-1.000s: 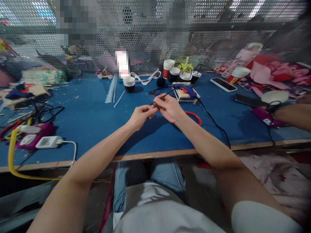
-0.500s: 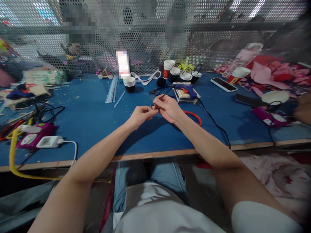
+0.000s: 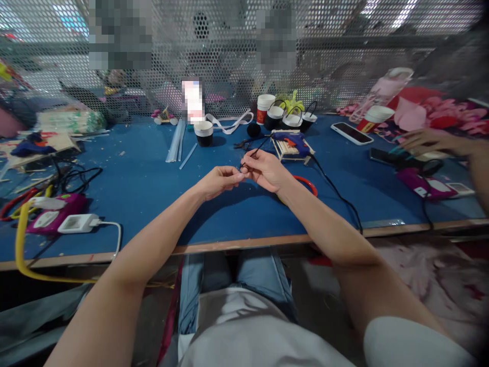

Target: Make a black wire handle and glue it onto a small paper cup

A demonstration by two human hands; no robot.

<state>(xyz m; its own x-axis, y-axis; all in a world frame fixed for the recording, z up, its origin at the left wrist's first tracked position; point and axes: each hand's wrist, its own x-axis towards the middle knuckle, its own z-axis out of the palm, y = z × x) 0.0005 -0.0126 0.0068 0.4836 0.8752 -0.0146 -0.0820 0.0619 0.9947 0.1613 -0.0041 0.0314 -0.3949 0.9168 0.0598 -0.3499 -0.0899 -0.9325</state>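
While a perforated metal screen (image 3: 344,30) closes off the far side, the blue desk (image 3: 145,183) spreads across the whole view, carrying everything else. At its left edge a yellow hose (image 3: 17,239) curves past a purple power strip (image 3: 49,216) with a white charger (image 3: 78,223) plugged beside it. At the far right another person's hand (image 3: 428,141) reaches over a black phone (image 3: 385,157), with a second phone (image 3: 347,132) lying well apart from it toward the middle. Near the screen stand a black-and-white paper cup (image 3: 202,132) and a row of small black cups with handles (image 3: 292,118); a blue glue gun (image 3: 292,138) rests on a small rack of wooden sticks just in front of them. A red ring (image 3: 307,183) lies on the desk, partly hidden by the right wrist.

Over the middle of the desk the left hand (image 3: 217,182) and the right hand (image 3: 267,171) meet fingertip to fingertip. Both are closed in a pinching grip on a thin black wire (image 3: 255,151), which sits between the fingertips, raised above the desk, its free end slanting up and away toward the glue gun.
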